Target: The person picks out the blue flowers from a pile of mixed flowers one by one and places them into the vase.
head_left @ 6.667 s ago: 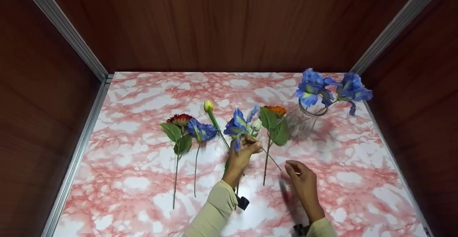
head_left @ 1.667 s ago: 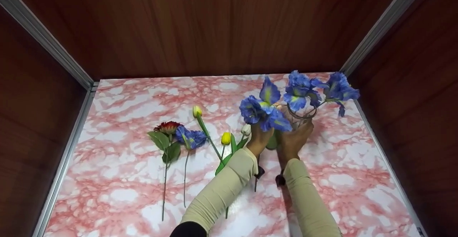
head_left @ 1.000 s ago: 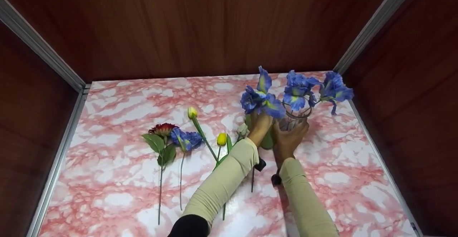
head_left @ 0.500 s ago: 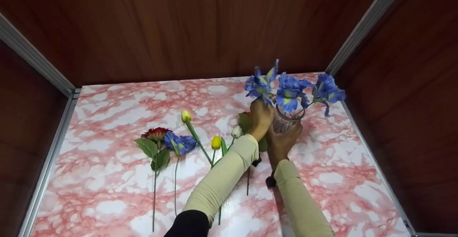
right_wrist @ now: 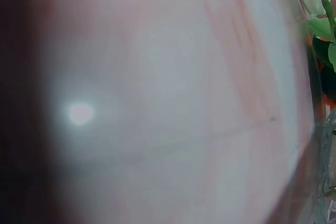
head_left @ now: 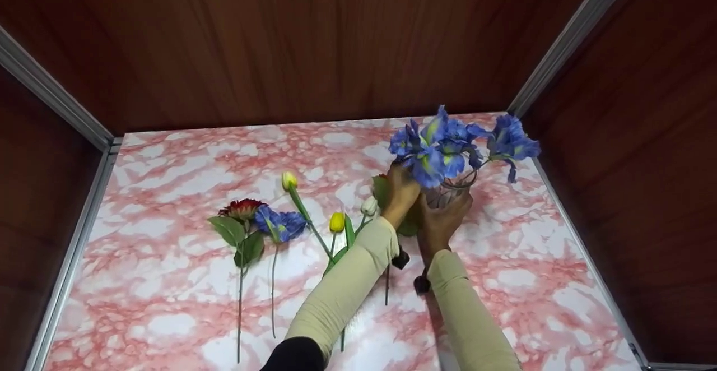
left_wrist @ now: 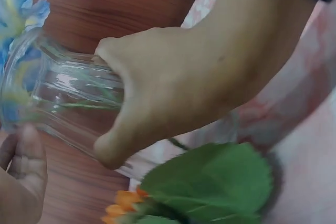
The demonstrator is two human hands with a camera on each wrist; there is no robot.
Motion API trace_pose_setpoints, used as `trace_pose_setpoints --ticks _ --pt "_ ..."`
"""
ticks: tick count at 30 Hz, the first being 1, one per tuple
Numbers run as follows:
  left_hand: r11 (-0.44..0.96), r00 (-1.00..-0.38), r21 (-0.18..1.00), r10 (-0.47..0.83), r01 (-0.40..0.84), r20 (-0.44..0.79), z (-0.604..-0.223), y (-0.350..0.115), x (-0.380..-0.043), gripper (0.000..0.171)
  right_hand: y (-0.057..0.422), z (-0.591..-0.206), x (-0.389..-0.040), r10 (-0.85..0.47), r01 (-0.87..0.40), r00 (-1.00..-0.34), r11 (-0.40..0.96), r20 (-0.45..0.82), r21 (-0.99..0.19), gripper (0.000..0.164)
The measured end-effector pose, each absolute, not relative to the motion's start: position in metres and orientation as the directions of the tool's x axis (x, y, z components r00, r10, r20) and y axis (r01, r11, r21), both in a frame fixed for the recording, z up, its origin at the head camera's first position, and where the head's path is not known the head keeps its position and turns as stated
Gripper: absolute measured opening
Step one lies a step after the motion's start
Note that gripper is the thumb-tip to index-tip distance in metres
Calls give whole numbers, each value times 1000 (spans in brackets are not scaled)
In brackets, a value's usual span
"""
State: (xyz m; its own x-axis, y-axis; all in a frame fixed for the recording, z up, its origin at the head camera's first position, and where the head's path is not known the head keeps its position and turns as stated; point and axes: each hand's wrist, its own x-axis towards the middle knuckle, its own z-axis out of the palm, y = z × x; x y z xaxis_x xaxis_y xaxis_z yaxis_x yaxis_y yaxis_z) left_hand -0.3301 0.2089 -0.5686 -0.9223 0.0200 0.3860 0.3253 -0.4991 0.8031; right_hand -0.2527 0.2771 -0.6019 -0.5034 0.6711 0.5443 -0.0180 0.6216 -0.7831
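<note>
My right hand (head_left: 445,219) wraps round the neck of a clear glass vase (left_wrist: 68,77), which stands tilted in the left wrist view. Two blue irises (head_left: 510,141) lean out of its mouth, and green stems show through the glass. Just left of the rim, my left hand (head_left: 402,194) pinches a third blue iris (head_left: 428,161). Its bloom overlaps the nearer vase iris in the head view and hides the fingertips. The left wrist view shows the left fingers (left_wrist: 29,156) curled close beside the rim. The right wrist view holds mostly blurred tabletop (right_wrist: 173,77).
An orange flower with broad green leaves (left_wrist: 210,182) lies beside the vase. Further left on the marbled table are a white bud (head_left: 369,205), yellow tulips (head_left: 336,222), a blue iris (head_left: 280,224) and a red flower (head_left: 242,208). Dark wooden panels enclose the table.
Earlier the right hand was empty; now it grips the vase. The left hand has carried its iris up to the rim, and the bloom has just swung right over the vase's flowers.
</note>
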Motion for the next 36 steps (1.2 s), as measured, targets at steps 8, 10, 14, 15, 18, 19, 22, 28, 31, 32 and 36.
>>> trace_pose_setpoints --ticks 8,10,14,15,18,19,22,28,31,32,36 --pt "-65 -917 973 -352 222 186 -498 163 -263 19 273 -597 -251 666 -15 -546 600 509 -800 95" --pt "-117 -891 947 -389 301 235 -496 160 -259 23 273 -596 -252 676 -33 -540 578 501 -815 93" --pt "-86 -872 934 -395 347 288 -497 157 -259 20 270 -593 -256 700 -103 -536 501 472 -859 91" --pt "-88 -875 937 -396 339 279 -499 156 -259 18 270 -593 -257 702 -116 -539 485 466 -867 91" --pt "-119 -885 943 -399 309 240 -505 152 -260 15 270 -592 -258 696 -131 -548 477 465 -869 91" --pt "-134 -889 942 -394 307 234 -508 151 -260 15 270 -591 -258 688 -125 -548 494 475 -860 90" --pt "-165 -898 937 -375 309 230 -513 146 -258 14 274 -590 -256 671 -119 -558 517 488 -848 87" --pt "-156 -911 948 -357 276 207 -525 135 -251 14 275 -593 -250 663 -194 -594 433 456 -880 86" --pt "-141 -922 961 -344 238 178 -530 130 -247 16 273 -596 -247 662 -193 -601 425 449 -884 86" --pt "-133 -925 965 -340 228 171 -532 129 -245 16 273 -597 -246 658 -190 -606 426 447 -885 87" --pt "-84 -935 980 -324 182 146 -538 124 -240 17 273 -599 -241 645 -163 -649 400 403 -902 88"
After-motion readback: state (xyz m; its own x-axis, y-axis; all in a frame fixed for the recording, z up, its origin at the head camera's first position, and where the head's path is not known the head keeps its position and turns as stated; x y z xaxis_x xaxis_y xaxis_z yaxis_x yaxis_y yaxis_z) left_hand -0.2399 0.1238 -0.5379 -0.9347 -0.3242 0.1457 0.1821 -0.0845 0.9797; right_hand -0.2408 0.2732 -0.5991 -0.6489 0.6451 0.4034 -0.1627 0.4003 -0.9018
